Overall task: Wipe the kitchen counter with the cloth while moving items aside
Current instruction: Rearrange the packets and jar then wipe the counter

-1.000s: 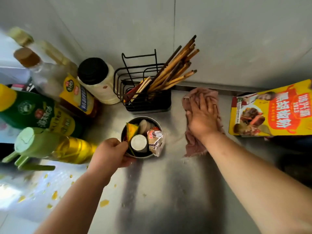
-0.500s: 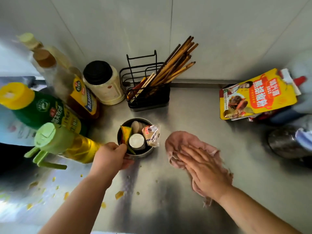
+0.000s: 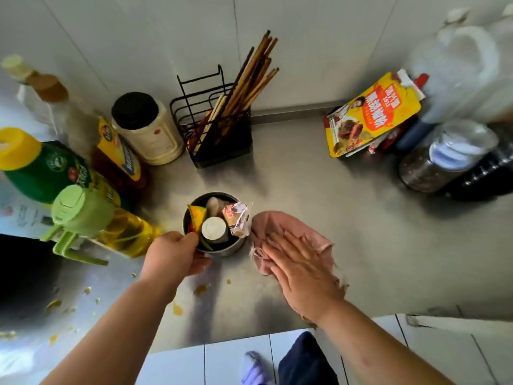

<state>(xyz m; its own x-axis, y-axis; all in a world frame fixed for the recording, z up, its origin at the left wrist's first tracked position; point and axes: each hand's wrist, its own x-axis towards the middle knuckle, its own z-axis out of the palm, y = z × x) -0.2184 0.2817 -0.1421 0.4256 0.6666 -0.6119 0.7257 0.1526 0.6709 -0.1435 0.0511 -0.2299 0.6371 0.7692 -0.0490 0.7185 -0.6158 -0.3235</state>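
The wiping step is in hand. The right hand (image 3: 302, 270) lies flat on the pink cloth (image 3: 280, 223), fingers straight and pressing down. The cloth is bunched under the palm near the middle of the steel counter (image 3: 361, 240), and its left edge is just beside the small metal pot (image 3: 231, 249). The left hand (image 3: 173, 257) grips the near rim of that pot, thumb hooked over the edge. The pot is stuffed with small packets and a little can.

The oil bottle (image 3: 119, 229) stands to the left among other bottles. The black chopstick rack (image 3: 222, 145) is far behind, and a yellow packet (image 3: 372, 115) leans at the far right. Yellowish spills (image 3: 201, 289) dot the near counter around the left arm, and they look unwiped.

I judge the next move calls for sliding or lifting the pot aside. It should be held level, since its contents stick out above the rim. The cloth can then sweep left over that spot and on to the spills.
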